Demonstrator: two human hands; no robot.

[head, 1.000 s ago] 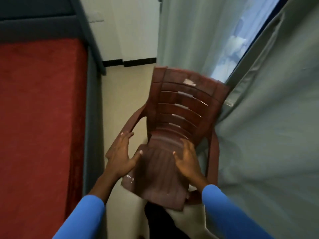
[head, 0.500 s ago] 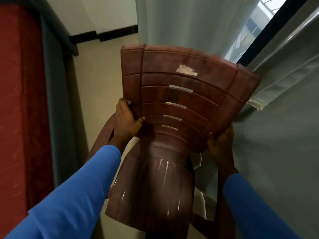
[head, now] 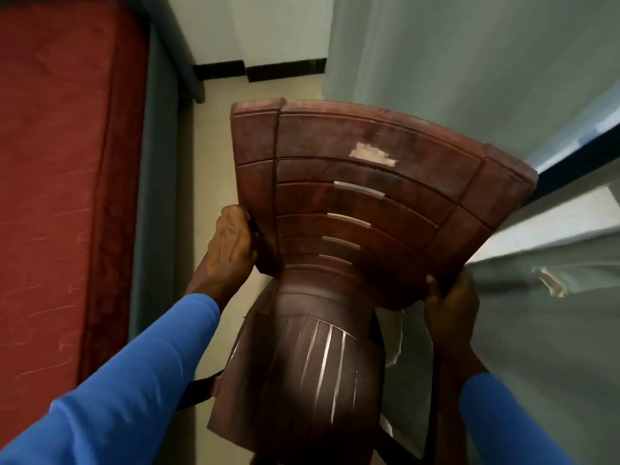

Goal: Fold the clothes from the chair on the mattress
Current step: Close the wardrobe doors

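Observation:
A dark brown plastic chair (head: 352, 203) fills the middle of the view, its slatted backrest towards me and its seat bare, with no clothes on it. My left hand (head: 231, 250) grips the left edge of the backrest near its base. My right hand (head: 449, 300) grips the backrest's lower right edge. Both arms wear blue sleeves. The mattress (head: 57, 182) with a red cover lies along the left side, on a grey-blue base.
A pale green curtain (head: 523, 330) hangs close against the chair's right side, with a dark window frame (head: 577, 156) behind it. A strip of beige floor (head: 214, 135) runs between mattress and chair up to a white wall with black skirting.
My hands went from the seat and left armrest to the backrest's sides. The chair now looms closer and larger in view, and the view has swung back towards the mattress.

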